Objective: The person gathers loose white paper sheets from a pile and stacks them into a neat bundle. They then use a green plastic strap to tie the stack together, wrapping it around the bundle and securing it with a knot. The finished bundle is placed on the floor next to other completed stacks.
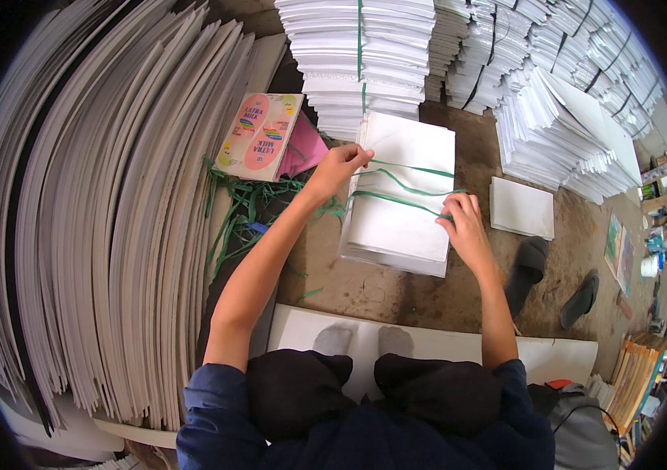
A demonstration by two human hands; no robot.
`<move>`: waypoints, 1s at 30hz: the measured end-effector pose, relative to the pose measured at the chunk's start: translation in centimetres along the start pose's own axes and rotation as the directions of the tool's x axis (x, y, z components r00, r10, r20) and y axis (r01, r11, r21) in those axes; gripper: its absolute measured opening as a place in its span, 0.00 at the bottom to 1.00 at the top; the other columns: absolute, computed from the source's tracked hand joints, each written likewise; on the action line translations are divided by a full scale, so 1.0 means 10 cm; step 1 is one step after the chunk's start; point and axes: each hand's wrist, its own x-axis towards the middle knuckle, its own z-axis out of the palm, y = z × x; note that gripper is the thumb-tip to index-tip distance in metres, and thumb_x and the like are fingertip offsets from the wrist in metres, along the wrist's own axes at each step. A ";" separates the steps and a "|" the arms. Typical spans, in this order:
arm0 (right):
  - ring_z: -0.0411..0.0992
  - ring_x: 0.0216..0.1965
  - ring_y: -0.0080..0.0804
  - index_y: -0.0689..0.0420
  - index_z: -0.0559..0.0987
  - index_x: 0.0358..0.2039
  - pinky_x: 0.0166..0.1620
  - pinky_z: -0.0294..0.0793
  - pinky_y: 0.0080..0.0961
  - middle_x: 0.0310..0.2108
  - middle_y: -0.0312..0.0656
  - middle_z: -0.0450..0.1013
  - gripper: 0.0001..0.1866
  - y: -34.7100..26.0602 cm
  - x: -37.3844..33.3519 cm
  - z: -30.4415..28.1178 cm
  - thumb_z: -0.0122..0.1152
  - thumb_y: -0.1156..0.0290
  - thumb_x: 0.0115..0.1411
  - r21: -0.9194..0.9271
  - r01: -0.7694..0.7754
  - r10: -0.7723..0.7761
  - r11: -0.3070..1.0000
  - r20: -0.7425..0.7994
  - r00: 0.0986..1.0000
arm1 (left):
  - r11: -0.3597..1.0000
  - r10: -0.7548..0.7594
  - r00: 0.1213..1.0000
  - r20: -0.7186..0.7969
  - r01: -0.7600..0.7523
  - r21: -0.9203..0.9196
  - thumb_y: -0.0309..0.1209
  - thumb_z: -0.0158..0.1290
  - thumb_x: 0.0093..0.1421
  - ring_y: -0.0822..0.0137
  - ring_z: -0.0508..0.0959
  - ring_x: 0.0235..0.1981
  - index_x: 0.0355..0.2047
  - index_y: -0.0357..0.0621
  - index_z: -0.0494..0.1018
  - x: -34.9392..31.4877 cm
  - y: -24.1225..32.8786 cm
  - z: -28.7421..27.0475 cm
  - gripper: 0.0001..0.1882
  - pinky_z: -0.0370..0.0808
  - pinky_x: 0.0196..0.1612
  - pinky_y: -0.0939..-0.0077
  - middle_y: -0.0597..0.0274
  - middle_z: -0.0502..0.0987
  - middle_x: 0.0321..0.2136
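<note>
Pinching green strapping [398, 201] in left hand [340, 168] and right hand [465, 227], probably kinda slick, best gripped near edges of that hefty-looking white stack [398, 233].

On my feed I see a dark navy top [380, 442] across the bottom of the frame, its bluish sleeves [210, 399] ending above bare forearms. Black trousers [439, 392] fill the lower centre; grey socks [333, 341] show just above. Left hand [337, 168] and right hand [464, 223] are bare.

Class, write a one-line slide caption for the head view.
Left hand and right hand on either side of a white sheet stack crossed by green straps.
</note>
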 end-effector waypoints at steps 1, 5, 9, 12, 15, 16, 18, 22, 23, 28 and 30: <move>0.64 0.32 0.36 0.56 0.66 0.31 0.36 0.64 0.26 0.30 0.41 0.65 0.09 0.02 0.00 -0.01 0.55 0.69 0.52 0.136 -0.093 0.091 0.986 0.024 0.996 | 0.998 -0.029 0.999 0.024 0.031 -0.063 0.43 0.46 0.56 0.81 0.57 0.17 0.19 0.41 0.67 -0.01 0.00 -0.04 0.18 0.54 0.20 0.84 0.73 0.58 0.13; 0.54 0.15 0.13 0.58 0.65 0.26 0.19 0.53 0.12 0.18 0.31 0.66 0.04 -0.07 0.08 -0.55 0.46 0.74 0.57 0.474 -0.394 0.318 0.787 0.235 0.919 | 0.980 -0.065 0.996 0.064 0.075 -0.186 0.43 0.46 0.56 0.83 0.51 0.15 0.18 0.43 0.66 0.01 0.16 -0.10 0.17 0.48 0.17 0.85 0.76 0.53 0.12; 0.55 0.19 0.12 0.58 0.72 0.26 0.21 0.54 0.12 0.19 0.27 0.64 0.08 0.20 0.09 -1.51 0.50 0.67 0.55 0.264 -0.374 0.197 0.889 0.517 0.833 | 0.979 0.006 1.000 0.029 0.000 -0.203 0.40 0.48 0.55 0.82 0.52 0.16 0.17 0.44 0.66 0.00 0.25 -0.11 0.16 0.49 0.18 0.85 0.76 0.55 0.12; 0.52 0.18 0.11 0.55 0.71 0.23 0.20 0.49 0.11 0.17 0.25 0.61 0.09 0.40 -0.03 -2.17 0.52 0.64 0.54 0.253 -0.485 0.405 0.837 0.310 0.860 | 0.988 0.079 0.995 -0.060 -0.086 -0.127 0.40 0.49 0.55 0.81 0.53 0.16 0.16 0.44 0.64 -0.02 0.25 -0.02 0.16 0.51 0.19 0.84 0.76 0.56 0.13; 0.52 0.17 0.11 0.55 0.70 0.26 0.21 0.49 0.09 0.16 0.25 0.60 0.09 0.57 -0.06 -2.37 0.51 0.64 0.55 0.464 -0.420 0.439 0.780 0.072 0.895 | 0.985 0.007 1.000 -0.028 -0.012 -0.173 0.39 0.49 0.55 0.80 0.54 0.17 0.14 0.45 0.62 -0.10 0.16 -0.05 0.17 0.52 0.20 0.84 0.75 0.57 0.13; 0.53 0.18 0.11 0.56 0.70 0.28 0.22 0.50 0.08 0.16 0.25 0.60 0.08 0.64 -0.03 -2.42 0.51 0.64 0.55 0.523 -0.373 0.426 0.766 0.021 0.905 | 0.977 0.003 1.000 -0.024 -0.008 -0.214 0.39 0.48 0.56 0.81 0.54 0.16 0.15 0.46 0.61 -0.10 0.08 -0.05 0.17 0.52 0.19 0.85 0.76 0.57 0.13; 0.53 0.18 0.12 0.57 0.69 0.30 0.22 0.50 0.08 0.16 0.25 0.59 0.09 0.95 0.07 -2.52 0.49 0.65 0.57 0.813 -0.063 0.247 0.579 -0.102 0.964 | 0.934 -0.015 1.000 -0.020 0.007 -0.358 0.38 0.47 0.57 0.82 0.54 0.15 0.16 0.47 0.62 -0.11 0.03 -0.06 0.15 0.51 0.18 0.86 0.76 0.56 0.12; 0.57 0.20 0.16 0.61 0.68 0.36 0.26 0.55 0.11 0.17 0.29 0.60 0.12 1.34 0.55 -2.11 0.46 0.64 0.59 0.789 0.093 0.487 0.607 -0.462 0.741 | 0.869 0.016 0.997 -0.069 -0.048 -0.492 0.36 0.44 0.58 0.84 0.53 0.14 0.18 0.48 0.62 -0.20 -0.06 -0.07 0.13 0.49 0.16 0.86 0.78 0.54 0.12; 0.57 0.21 0.16 0.61 0.69 0.37 0.27 0.55 0.12 0.18 0.30 0.60 0.13 1.39 0.68 -1.87 0.44 0.64 0.60 0.790 0.007 0.491 0.613 -0.388 0.780 | 0.881 0.014 0.994 -0.112 -0.065 -0.468 0.36 0.44 0.58 0.84 0.53 0.14 0.17 0.48 0.61 -0.23 -0.10 -0.12 0.14 0.49 0.16 0.86 0.78 0.54 0.12; 0.62 0.25 0.19 0.59 0.70 0.37 0.30 0.59 0.17 0.22 0.32 0.66 0.14 1.30 0.79 -1.25 0.44 0.62 0.60 0.787 -0.248 0.467 0.566 -0.058 0.882 | 0.933 0.012 0.971 -0.240 -0.097 -0.346 0.36 0.46 0.58 0.84 0.54 0.14 0.16 0.47 0.62 -0.27 -0.34 -0.62 0.14 0.50 0.17 0.85 0.77 0.55 0.12; 0.64 0.27 0.20 0.59 0.71 0.37 0.33 0.61 0.17 0.23 0.33 0.67 0.14 1.31 0.73 -1.08 0.43 0.62 0.60 0.719 -0.339 0.458 0.606 0.033 0.888 | 0.990 -0.009 0.969 -0.248 -0.026 -0.136 0.36 0.47 0.57 0.81 0.57 0.14 0.18 0.44 0.64 -0.28 -0.50 -0.84 0.14 0.54 0.18 0.83 0.75 0.57 0.11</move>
